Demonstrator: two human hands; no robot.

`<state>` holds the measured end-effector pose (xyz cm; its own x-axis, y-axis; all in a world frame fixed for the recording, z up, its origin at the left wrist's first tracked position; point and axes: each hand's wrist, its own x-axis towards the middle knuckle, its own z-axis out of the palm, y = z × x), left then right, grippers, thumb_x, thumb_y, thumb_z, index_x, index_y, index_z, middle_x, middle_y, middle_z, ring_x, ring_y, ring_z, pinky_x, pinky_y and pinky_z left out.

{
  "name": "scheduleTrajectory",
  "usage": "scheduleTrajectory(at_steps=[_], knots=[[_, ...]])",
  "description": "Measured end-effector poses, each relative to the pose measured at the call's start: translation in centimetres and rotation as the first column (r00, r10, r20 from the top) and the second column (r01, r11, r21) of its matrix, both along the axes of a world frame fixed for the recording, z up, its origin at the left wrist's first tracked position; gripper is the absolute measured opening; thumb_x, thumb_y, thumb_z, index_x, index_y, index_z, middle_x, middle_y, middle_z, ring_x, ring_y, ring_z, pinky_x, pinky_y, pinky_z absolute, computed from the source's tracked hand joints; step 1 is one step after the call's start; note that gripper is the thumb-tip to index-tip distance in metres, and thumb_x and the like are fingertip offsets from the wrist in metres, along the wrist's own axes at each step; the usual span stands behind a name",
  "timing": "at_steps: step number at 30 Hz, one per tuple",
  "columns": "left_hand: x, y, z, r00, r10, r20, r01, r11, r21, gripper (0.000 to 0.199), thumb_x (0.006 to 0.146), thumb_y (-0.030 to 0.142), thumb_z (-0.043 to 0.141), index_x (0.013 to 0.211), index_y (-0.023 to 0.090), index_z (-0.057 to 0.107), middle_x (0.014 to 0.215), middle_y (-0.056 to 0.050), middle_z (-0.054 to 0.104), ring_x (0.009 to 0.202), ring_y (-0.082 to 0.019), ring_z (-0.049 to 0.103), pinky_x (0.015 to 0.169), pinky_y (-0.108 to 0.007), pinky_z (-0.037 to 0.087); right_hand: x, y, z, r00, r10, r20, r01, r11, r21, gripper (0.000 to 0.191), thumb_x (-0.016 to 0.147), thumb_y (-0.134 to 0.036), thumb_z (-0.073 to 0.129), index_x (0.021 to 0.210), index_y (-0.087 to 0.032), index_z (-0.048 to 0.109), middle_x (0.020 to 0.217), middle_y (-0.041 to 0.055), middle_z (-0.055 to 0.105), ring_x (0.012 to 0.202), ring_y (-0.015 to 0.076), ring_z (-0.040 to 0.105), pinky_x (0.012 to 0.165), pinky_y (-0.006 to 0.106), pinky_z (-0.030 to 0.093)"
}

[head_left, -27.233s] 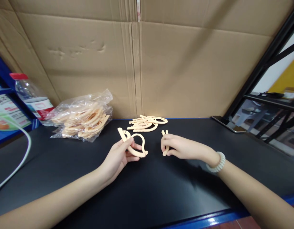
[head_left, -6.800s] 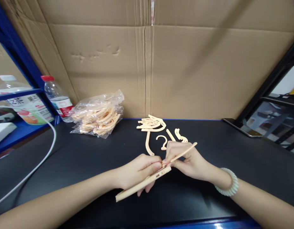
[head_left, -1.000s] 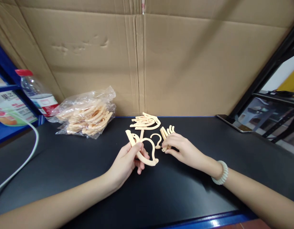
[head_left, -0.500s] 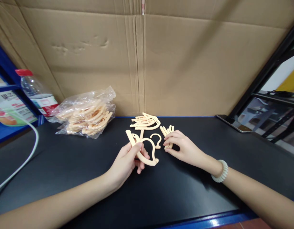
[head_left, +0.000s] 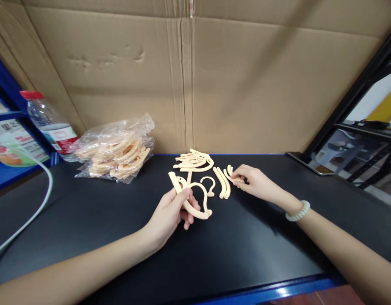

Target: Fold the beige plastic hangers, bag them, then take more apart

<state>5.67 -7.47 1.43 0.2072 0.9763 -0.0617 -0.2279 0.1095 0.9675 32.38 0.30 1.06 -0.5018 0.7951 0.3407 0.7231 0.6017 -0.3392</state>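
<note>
My left hand (head_left: 173, 212) grips a cream plastic piece (head_left: 195, 212) with a curved arm and a rounded loop. A loose cream hook (head_left: 211, 186) lies just beyond it on the black table. My right hand (head_left: 250, 181) has its fingers closed on some short curved pieces (head_left: 228, 173), whose far ends stick out past the fingertips. Between the hook and my right hand lie curved strips (head_left: 222, 183) side by side. Farther back, a stack of cream pieces (head_left: 195, 161) rests near the cardboard.
A clear plastic bag (head_left: 119, 152) full of similar pieces sits at the back left, beside a red-capped bottle (head_left: 52, 123). A white cable (head_left: 45, 199) curves along the left. A dark flat device (head_left: 309, 164) lies at the back right. Cardboard (head_left: 262, 84) stands behind the table (head_left: 246, 250).
My right hand has moved right with some curved pieces, parting them from the strips, which now lie uncovered. My left hand keeps its grip almost unmoved.
</note>
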Motion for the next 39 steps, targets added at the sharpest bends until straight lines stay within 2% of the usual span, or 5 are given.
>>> scheduleTrajectory(at_steps=[7, 11, 14, 23, 39], knots=[[-0.2, 0.2, -0.6, 1.0, -0.008, 0.009, 0.008, 1.0, 0.011, 0.032, 0.084, 0.041, 0.061, 0.069, 0.014, 0.052, 0.063, 0.0, 0.062, 0.041, -0.007, 0.05, 0.034, -0.016, 0.038, 0.3, 0.0, 0.2, 0.995, -0.089, -0.045, 0.092, 0.993, 0.075, 0.014, 0.091, -0.025, 0.052, 0.091, -0.018, 0.065, 0.087, 0.0072, 0.062, 0.078, 0.0206, 0.058, 0.073, 0.035, 0.047], [-0.4, 0.3, -0.9, 1.0, -0.026, 0.011, 0.025, 1.0, 0.007, 0.034, 0.085, 0.044, 0.061, 0.071, 0.014, 0.052, 0.064, -0.001, 0.062, 0.041, -0.007, 0.05, 0.035, -0.016, 0.039, -1.9, -2.2, 0.8, 0.983, 0.18, -0.042, -0.177, 0.982, 0.067, 0.026, 0.092, -0.029, 0.057, 0.116, -0.021, 0.059, 0.102, 0.0079, 0.062, 0.096, 0.022, 0.058, 0.085, 0.037, 0.048], [-0.4, 0.3, -1.0, 0.999, -0.028, 0.016, 0.028, 1.0, 0.007, 0.034, 0.084, 0.045, 0.061, 0.072, 0.015, 0.051, 0.063, 0.0, 0.063, 0.041, -0.008, 0.051, 0.035, -0.016, 0.04, -3.0, -3.2, 0.6, 0.962, 0.272, 0.002, -0.272, 0.962, -0.011, 0.022, 0.09, -0.027, 0.061, 0.112, -0.022, 0.062, 0.104, 0.0068, 0.06, 0.094, 0.0194, 0.059, 0.084, 0.034, 0.05], [-0.2, 0.1, -0.4, 1.0, -0.02, -0.001, 0.02, 1.0, 0.002, 0.035, 0.083, 0.044, 0.062, 0.069, 0.014, 0.053, 0.063, 0.0, 0.062, 0.041, -0.007, 0.05, 0.034, -0.016, 0.039, -1.9, -1.7, -0.4, 0.981, 0.189, -0.046, -0.189, 0.982, 0.005, 0.009, 0.09, -0.02, 0.059, 0.096, -0.018, 0.065, 0.095, 0.0058, 0.059, 0.086, 0.018, 0.06, 0.079, 0.033, 0.051], [0.0, 0.1, -0.4, 1.0, -0.008, -0.014, 0.008, 1.0, -0.003, 0.036, 0.081, 0.047, 0.065, 0.07, 0.015, 0.052, 0.063, 0.0, 0.062, 0.041, -0.008, 0.051, 0.034, -0.016, 0.039, -4.4, -4.0, 0.1, 0.939, 0.294, 0.177, -0.315, 0.944, 0.1, 0.032, 0.095, -0.022, 0.051, 0.126, -0.019, 0.056, 0.126, 0.0095, 0.059, 0.12, 0.0244, 0.048, 0.104, 0.045, 0.04]])
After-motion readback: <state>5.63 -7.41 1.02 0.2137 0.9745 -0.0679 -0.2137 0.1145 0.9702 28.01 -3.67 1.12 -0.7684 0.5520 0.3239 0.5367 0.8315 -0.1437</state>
